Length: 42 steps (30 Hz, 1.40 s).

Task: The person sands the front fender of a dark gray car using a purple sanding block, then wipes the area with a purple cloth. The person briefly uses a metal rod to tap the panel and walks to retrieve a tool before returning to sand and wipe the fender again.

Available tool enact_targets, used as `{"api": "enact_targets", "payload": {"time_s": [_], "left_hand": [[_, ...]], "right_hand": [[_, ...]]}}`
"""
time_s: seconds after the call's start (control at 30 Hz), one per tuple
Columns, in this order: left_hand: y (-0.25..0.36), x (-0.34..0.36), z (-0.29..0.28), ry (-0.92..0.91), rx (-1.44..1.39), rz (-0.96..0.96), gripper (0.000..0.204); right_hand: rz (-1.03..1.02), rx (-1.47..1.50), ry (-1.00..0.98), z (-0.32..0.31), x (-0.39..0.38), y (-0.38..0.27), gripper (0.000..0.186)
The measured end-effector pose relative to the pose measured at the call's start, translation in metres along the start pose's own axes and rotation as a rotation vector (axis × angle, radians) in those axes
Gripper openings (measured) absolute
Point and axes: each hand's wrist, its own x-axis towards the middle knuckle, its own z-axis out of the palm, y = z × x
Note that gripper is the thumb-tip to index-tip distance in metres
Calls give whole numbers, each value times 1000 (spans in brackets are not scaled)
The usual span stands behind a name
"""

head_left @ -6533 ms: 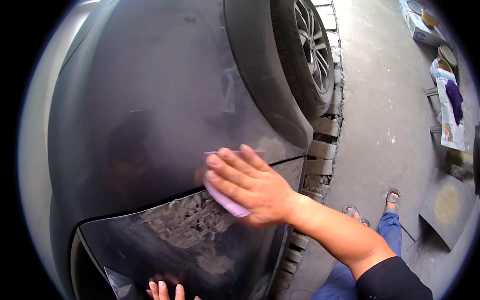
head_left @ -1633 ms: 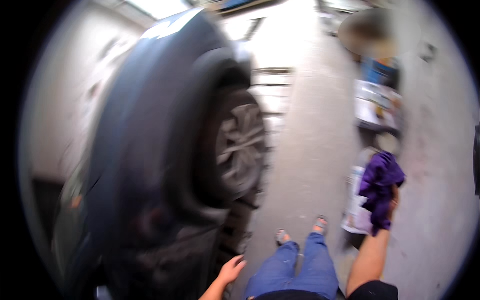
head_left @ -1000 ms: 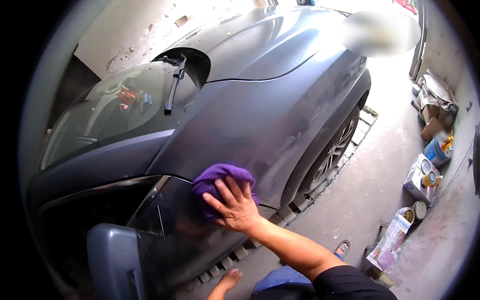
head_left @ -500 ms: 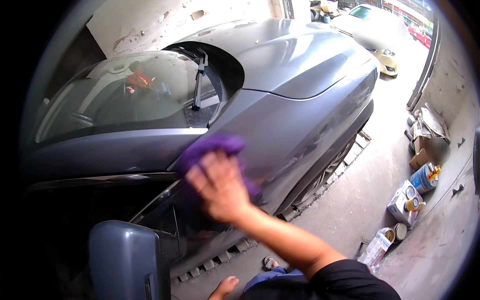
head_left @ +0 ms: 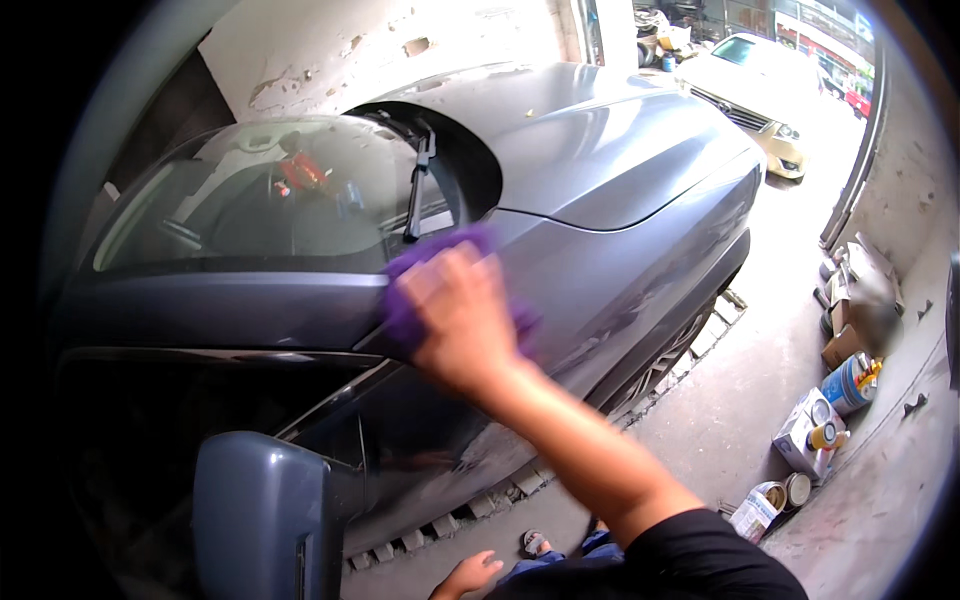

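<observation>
A purple cloth point(head_left: 405, 310) lies bunched under my right hand point(head_left: 462, 315), which presses it against the grey car's front fender point(head_left: 590, 260), close to the lower corner of the windshield point(head_left: 300, 215). Motion smears the fingers and the cloth a little. My right arm reaches across from the lower right. Low in the picture, my left hand point(head_left: 470, 574) hangs beside my body with its fingers loosely apart, holding nothing. A black wiper point(head_left: 420, 185) rests on the glass just beyond the cloth.
The side mirror point(head_left: 262, 510) juts out at the lower left. Paint cans point(head_left: 848, 385), a white box point(head_left: 806, 432) and cardboard point(head_left: 848, 330) line the right wall. A pale car point(head_left: 755, 85) stands beyond the hood, and a peeling wall point(head_left: 400, 50) rises behind.
My right hand has slid the cloth forward and up the fender toward the windshield corner. The view has shifted slightly. My left hand's fingers have loosened and show more.
</observation>
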Motion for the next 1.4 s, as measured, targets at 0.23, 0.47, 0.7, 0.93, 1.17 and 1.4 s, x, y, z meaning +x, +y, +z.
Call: {"api": "enact_targets", "payload": {"time_s": [0.23, 0.47, 0.7, 0.93, 1.17, 1.4], "left_hand": [[68, 7, -18, 92, -220, 186, 57], [97, -25, -35, 119, 131, 178, 53], [230, -24, -94, 443, 133, 645, 32], [297, -60, -120, 673, 232, 915, 28], [370, -28, -167, 1055, 583, 1256, 36], [426, 30, -176, 1188, 939, 1229, 43]], "right_hand": [[146, -66, -116, -55, 49, 103, 60], [331, -291, 87, -64, 42, 153, 63], [-40, -14, -89, -19, -52, 45, 87], [554, -650, 67, -156, -6, 330, 65], [191, -297, -159, -91, -65, 138, 81], [149, -34, 209, -77, -96, 186, 74]]}}
